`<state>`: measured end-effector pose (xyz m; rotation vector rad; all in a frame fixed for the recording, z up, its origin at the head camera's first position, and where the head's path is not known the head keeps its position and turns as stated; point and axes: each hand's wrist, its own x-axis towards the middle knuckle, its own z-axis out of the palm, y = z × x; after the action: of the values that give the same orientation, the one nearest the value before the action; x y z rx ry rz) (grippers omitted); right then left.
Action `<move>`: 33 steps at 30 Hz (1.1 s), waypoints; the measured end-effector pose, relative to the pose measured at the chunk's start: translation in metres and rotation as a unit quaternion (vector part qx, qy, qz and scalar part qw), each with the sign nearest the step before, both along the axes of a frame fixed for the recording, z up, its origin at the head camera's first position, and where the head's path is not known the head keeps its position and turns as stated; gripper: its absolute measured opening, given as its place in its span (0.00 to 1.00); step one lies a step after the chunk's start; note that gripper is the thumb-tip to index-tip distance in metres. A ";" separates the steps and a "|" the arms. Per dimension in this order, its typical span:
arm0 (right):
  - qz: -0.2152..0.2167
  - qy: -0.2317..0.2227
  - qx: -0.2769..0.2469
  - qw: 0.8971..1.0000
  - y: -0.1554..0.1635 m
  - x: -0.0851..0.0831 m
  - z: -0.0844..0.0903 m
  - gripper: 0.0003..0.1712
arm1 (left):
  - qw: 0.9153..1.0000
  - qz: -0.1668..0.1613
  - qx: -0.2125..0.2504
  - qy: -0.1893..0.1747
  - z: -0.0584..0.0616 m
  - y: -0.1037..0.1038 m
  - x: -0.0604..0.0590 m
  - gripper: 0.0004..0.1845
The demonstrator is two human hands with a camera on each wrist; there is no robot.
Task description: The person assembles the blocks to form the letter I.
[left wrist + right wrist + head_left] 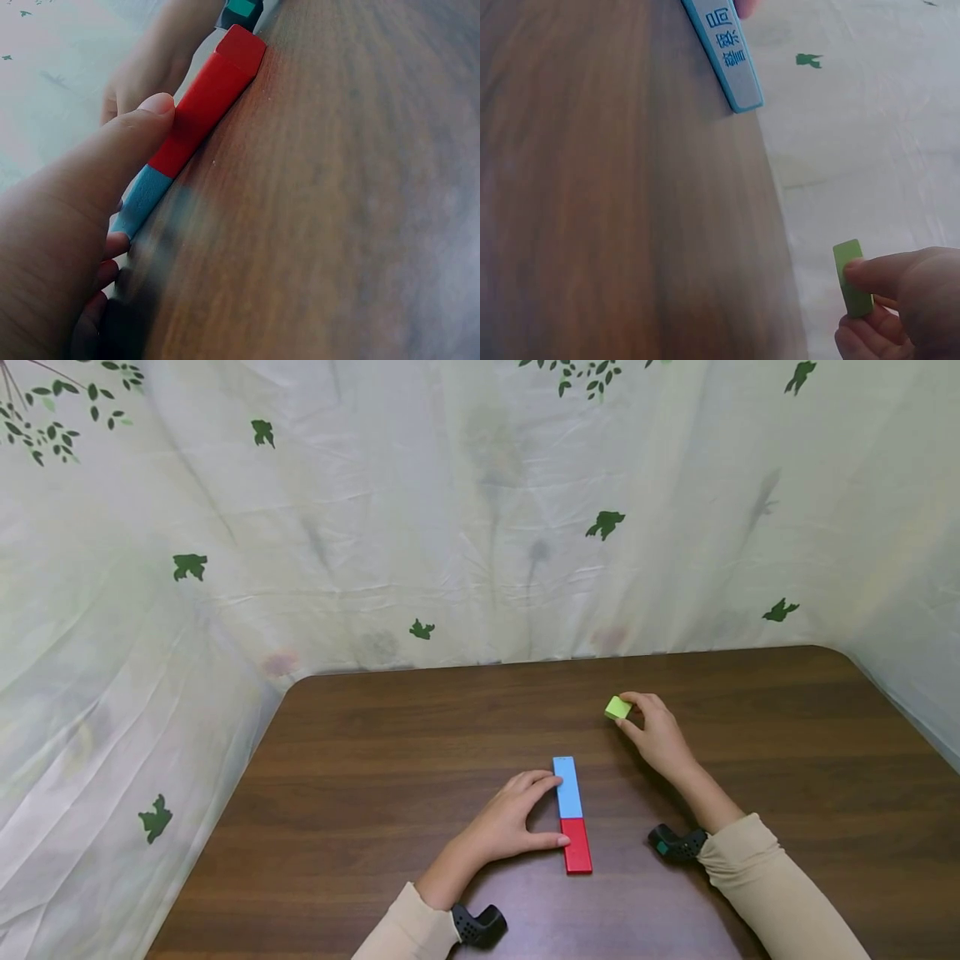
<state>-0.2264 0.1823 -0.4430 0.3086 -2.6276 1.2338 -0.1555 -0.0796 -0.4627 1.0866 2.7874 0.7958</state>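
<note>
Dark wood-grain bench (375,760), backed on three sides by a pale cloth (450,510) printed with green leaves.

Left hand (510,822): rests on the bench beside a long flat bar made of a blue block (567,786) and a red block (576,846), set end to end and touching, blue on the far side, red nearer the person. Index fingertip touches the blue block's left edge; thumb tip touches the red block's left edge. Fingers spread and fairly straight, not wrapped round either block. The left wrist view confirms the thumb (112,161) pressed against the side of the red block (206,105), close to the seam with the blue block (142,196).

Right hand (656,735): further back and to the right, well apart from the bar. It pinches a small green block (617,707) between thumb and fingertips. The right wrist view shows the green block (853,276) held on edge, fingers curled about it; whether it touches the bench I cannot tell. Printed characters are visible on the blue block (726,49) there.

Both sleeves beige; a black camera mount (677,843) sits at each wrist.
</note>
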 end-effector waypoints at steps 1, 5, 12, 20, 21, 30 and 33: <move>0.000 0.000 0.000 1.000 -0.001 -0.001 0.000 0.22 | 1.000 0.000 0.000 -0.001 0.000 0.000 0.000 0.41; 0.005 0.000 -0.001 1.000 -0.006 -0.002 -0.001 0.22 | 1.000 0.000 0.000 0.002 -0.001 0.000 0.000 0.41; 0.020 -0.001 -0.001 1.000 -0.015 -0.003 -0.002 0.22 | 1.000 -0.001 0.002 0.008 -0.001 0.000 -0.001 0.41; 0.025 0.001 -0.002 1.000 -0.023 -0.005 -0.003 0.22 | 1.000 -0.001 0.002 0.005 0.001 0.000 0.000 0.41; 0.026 0.000 -0.002 1.000 -0.024 -0.005 -0.004 0.22 | 1.000 -0.001 0.001 0.004 0.001 0.001 0.000 0.41; 0.041 -0.003 0.006 0.999 -0.032 -0.003 -0.004 0.22 | 1.000 0.002 -0.003 -0.009 0.003 0.001 0.001 0.41; 0.047 -0.009 0.009 0.999 -0.034 -0.004 -0.006 0.22 | 1.000 0.002 -0.002 -0.010 0.003 0.001 0.001 0.41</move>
<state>-0.2301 0.1486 -0.4491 0.4303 -2.6686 1.2481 -0.1549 -0.0788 -0.4598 1.0657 2.7748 0.7969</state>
